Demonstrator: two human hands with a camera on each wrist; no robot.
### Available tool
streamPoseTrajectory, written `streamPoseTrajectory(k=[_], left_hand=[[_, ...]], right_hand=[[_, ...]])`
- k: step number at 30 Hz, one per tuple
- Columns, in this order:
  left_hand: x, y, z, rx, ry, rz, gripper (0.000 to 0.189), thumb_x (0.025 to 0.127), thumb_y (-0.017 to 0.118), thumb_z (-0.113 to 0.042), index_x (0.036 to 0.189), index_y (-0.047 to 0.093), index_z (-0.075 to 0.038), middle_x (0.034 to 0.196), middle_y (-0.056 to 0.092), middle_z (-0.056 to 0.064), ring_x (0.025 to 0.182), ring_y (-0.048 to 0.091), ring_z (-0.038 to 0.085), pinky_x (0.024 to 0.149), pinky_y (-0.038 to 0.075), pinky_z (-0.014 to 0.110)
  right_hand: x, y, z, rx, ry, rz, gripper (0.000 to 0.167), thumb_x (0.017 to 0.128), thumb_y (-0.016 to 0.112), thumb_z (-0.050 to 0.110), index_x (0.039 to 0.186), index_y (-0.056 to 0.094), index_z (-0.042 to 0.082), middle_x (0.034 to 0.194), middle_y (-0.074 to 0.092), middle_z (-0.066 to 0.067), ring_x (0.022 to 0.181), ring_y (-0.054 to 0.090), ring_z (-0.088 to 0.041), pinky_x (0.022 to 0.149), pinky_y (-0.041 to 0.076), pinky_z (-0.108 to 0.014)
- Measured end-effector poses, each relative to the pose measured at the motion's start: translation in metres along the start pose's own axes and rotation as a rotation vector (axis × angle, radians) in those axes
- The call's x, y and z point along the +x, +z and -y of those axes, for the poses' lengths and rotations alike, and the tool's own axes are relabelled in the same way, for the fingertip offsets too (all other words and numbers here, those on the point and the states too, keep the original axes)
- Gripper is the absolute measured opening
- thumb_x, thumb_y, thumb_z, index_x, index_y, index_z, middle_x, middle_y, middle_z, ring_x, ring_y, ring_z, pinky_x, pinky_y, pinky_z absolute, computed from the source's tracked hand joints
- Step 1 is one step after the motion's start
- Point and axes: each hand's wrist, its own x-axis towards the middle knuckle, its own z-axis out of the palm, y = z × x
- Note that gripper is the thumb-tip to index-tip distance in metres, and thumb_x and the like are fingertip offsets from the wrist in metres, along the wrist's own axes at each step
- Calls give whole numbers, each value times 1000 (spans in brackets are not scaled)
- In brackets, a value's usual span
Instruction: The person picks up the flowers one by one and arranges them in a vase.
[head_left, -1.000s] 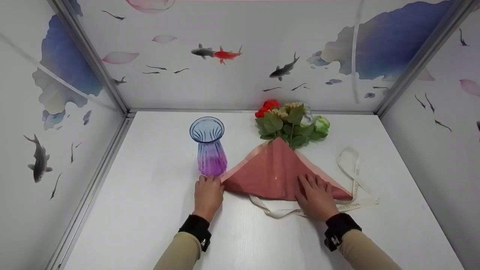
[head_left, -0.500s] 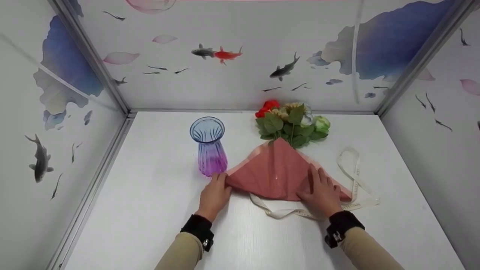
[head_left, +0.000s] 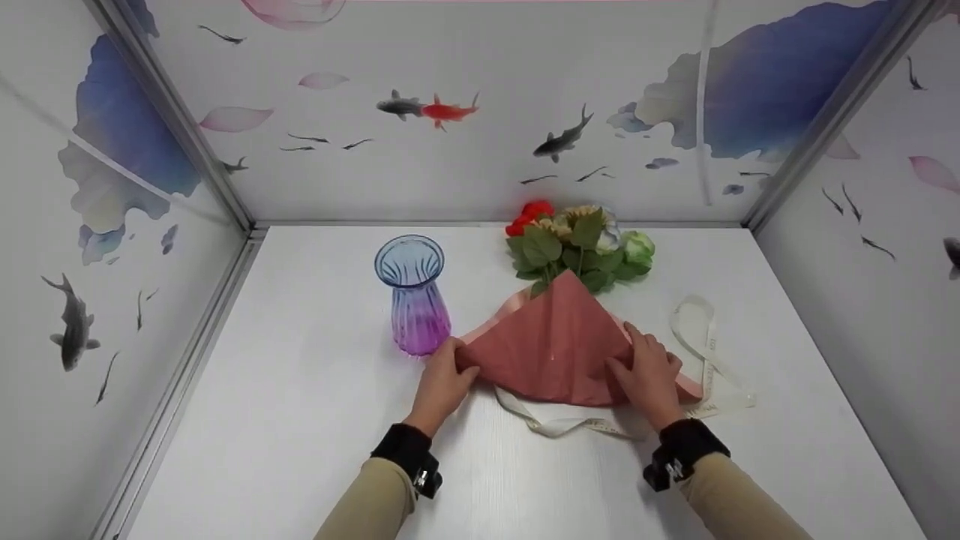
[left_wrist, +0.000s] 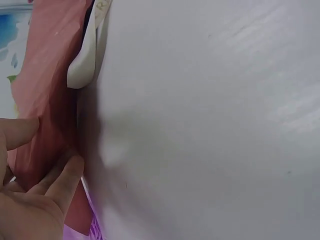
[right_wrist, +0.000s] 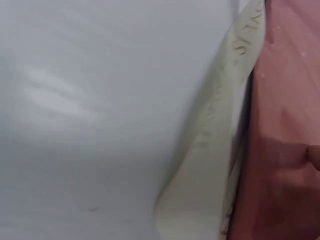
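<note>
In the head view, we saw the folded pink wrapping paper (head_left: 555, 345) on the white table (head_left: 300, 420), between our two hands, its peak towards the flowers (head_left: 585, 247). Our left hand (head_left: 442, 382) pinched the paper's left corner between thumb and fingers, near the base of the upright blue-and-purple glass vase (head_left: 420, 311). Our right hand (head_left: 651, 375) gripped the paper's right side, thumb on the near face and fingers towards the outer edge. A cream ribbon (head_left: 553, 428) emerged under the paper's near edge and looped on the table to the right.

In the left wrist view, we had thumb and fingers bent onto the paper, with a ribbon fold just beside its edge and a sliver of purple vase below.

In the right wrist view, only a fingertip showed, touching the paper; we could not tell the other fingers' state there. Lettering ran along the ribbon.
</note>
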Motion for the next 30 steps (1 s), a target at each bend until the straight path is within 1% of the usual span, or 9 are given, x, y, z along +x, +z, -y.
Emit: streamPoseTrajectory(k=[4, 9, 12, 17, 20, 23, 25, 28, 30], left_hand=[[0, 3, -1, 32, -3, -71, 43, 89, 78, -7, 123, 50, -7, 123, 52, 15, 107, 60, 32, 94, 52, 46], [-3, 5, -10, 133, 23, -172, 54, 84, 84, -9, 121, 44, -10, 126, 37, 17, 93, 61, 36, 79, 56, 45], [-5, 2, -19, 194, 49, -178, 48, 84, 83, -11, 113, 44, -11, 121, 35, 16, 79, 60, 33, 66, 55, 41], [-9, -5, -34, 243, 125, -60, 26, 91, 75, -11, 101, 51, -10, 106, 44, 9, 71, 55, 22, 63, 49, 35], [-10, -8, -43, 177, 125, 72, 14, 96, 70, -18, 94, 58, -10, 90, 54, 3, 74, 54, 17, 68, 49, 32], [-9, -10, -50, 37, 26, 207, 23, 100, 66, -33, 96, 63, -11, 84, 60, 0, 78, 56, 16, 71, 49, 31], [-8, -11, -53, -66, -66, 270, 35, 100, 63, -44, 105, 64, -10, 91, 63, 3, 82, 60, 19, 72, 52, 31], [-5, -13, -56, -218, -197, 327, 54, 99, 57, -58, 120, 60, -9, 106, 66, 10, 91, 66, 27, 75, 59, 35], [-4, -15, -59, -301, -264, 349, 64, 97, 54, -65, 126, 56, -8, 113, 67, 16, 97, 68, 31, 78, 61, 40]], right_hand=[[-1, 1, 8, 26, -169, -78, 38, 90, 79, 12, 125, 68, 7, 96, 62, -14, 96, 57, -37, 97, 30, -64], [-4, 4, 13, -1, -463, -175, 30, 84, 83, 3, 111, 74, 11, 85, 58, -5, 85, 57, -29, 91, 37, -58], [-6, 4, 15, -6, -602, -197, 29, 81, 83, 0, 107, 75, 11, 84, 57, -3, 81, 56, -25, 87, 41, -50], [-8, 2, 19, -2, -780, -200, 29, 78, 84, -4, 102, 73, 9, 87, 60, -2, 80, 58, -19, 79, 50, -38], [-10, -1, 23, -8, -861, -173, 34, 75, 84, -7, 103, 72, 7, 97, 66, -4, 87, 64, -21, 77, 56, -36], [-13, -4, 25, -18, -927, -125, 39, 76, 82, -6, 113, 72, 4, 115, 71, -10, 103, 69, -27, 87, 57, -41], [-15, -6, 25, -30, -971, -95, 37, 83, 77, -3, 119, 71, 2, 128, 68, -15, 114, 67, -33, 94, 54, -48], [-16, -9, 26, -46, -1019, -59, 25, 100, 59, 8, 121, 69, 0, 139, 62, -19, 123, 63, -38, 99, 50, -56], [-17, -11, 27, -53, -1042, -47, 29, 107, 44, 14, 116, 70, 2, 141, 61, -18, 124, 63, -38, 100, 49, -57]])
